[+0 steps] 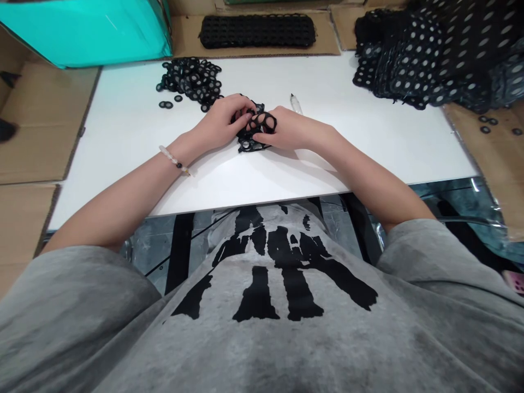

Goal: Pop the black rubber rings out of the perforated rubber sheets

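Your white table (123, 131) spans the view, with a heap of perforated black sheets (426, 54) at far right and a pile of loose black rings (190, 82) at far left. Your left hand (219, 123) and right hand (290, 128) both grasp a small piece of black perforated sheet (249, 143), fingers curled over it, just above the table's middle.
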Available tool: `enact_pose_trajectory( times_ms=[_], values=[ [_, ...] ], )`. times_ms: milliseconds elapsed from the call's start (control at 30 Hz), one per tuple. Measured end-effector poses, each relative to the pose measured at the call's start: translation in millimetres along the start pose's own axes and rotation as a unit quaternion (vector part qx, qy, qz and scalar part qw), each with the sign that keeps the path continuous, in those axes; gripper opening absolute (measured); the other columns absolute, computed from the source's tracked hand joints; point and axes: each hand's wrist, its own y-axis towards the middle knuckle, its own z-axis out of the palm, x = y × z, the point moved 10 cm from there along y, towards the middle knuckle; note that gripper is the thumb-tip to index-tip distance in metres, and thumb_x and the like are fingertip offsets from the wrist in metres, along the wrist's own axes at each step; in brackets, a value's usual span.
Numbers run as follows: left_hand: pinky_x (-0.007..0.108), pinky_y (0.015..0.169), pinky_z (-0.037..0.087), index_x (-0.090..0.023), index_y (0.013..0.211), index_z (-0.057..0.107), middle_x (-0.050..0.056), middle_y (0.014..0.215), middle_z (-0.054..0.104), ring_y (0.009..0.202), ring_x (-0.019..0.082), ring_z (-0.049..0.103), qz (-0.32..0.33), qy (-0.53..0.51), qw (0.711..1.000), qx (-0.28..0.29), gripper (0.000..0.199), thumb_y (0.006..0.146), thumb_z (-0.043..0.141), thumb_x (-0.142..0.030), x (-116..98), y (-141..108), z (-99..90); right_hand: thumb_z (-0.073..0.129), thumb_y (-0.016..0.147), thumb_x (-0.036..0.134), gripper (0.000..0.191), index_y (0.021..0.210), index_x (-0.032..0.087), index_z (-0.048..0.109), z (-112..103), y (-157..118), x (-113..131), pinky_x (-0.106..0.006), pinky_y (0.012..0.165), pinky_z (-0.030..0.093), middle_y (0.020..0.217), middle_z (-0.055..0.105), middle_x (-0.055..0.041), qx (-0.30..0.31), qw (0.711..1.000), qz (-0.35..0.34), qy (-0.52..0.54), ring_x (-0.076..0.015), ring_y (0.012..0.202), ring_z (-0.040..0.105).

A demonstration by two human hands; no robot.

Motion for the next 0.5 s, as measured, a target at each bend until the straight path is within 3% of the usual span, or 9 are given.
enact_pose_trajectory(
  times_ms=[100, 267, 433, 500],
  values=[
    [0.060, 0.123, 0.057, -0.034, 0.147, 0.078, 0.006, 0.116, 0.090, 0.133, 0.032, 0.069, -0.020, 0.018, 0.999, 0.031, 0.067, 0.115, 0.039, -0.078, -1.6, -1.3, 3.1, 0.078, 0.114, 0.044, 0.022, 0.105, 0.026, 0.070, 0.0, -0.4, 0.5, -0.046, 0.098, 0.060, 0.092, 0.073, -0.0052, 0.002, 1.000, 0.000, 0.001, -0.0299, 0.098, 0.068],
    [0.063, 0.125, 0.053, -0.037, 0.150, 0.078, 0.006, 0.120, 0.091, 0.145, 0.037, 0.066, -0.029, 0.008, 0.999, 0.040, 0.070, 0.113, 0.039, -0.081, -1.9, -1.8, 3.7, 0.075, 0.114, 0.038, 0.018, 0.104, 0.025, 0.069, -0.9, -1.8, 2.3, -0.046, 0.100, 0.060, 0.095, 0.074, -0.0052, 0.008, 1.000, 0.008, -0.006, -0.0294, 0.101, 0.069],
    [0.064, 0.124, 0.055, -0.032, 0.146, 0.077, 0.009, 0.129, 0.088, 0.129, 0.035, 0.070, -0.028, 0.012, 0.999, 0.028, 0.072, 0.112, 0.041, -0.084, -0.2, -0.2, 3.5, 0.073, 0.114, 0.035, 0.017, 0.102, 0.025, 0.067, -2.7, -3.5, 6.5, -0.045, 0.096, 0.060, 0.093, 0.072, -0.0050, 0.008, 1.000, 0.007, -0.006, -0.0285, 0.097, 0.067],
    [0.064, 0.123, 0.056, -0.034, 0.145, 0.078, 0.008, 0.124, 0.088, 0.131, 0.036, 0.070, -0.025, 0.011, 0.999, 0.026, 0.070, 0.113, 0.040, -0.084, -0.6, -0.1, 3.6, 0.074, 0.114, 0.036, 0.017, 0.102, 0.025, 0.067, -2.3, -3.7, 5.1, -0.045, 0.096, 0.059, 0.093, 0.071, -0.0053, 0.010, 1.000, 0.013, -0.004, -0.0289, 0.098, 0.067]
  ],
)
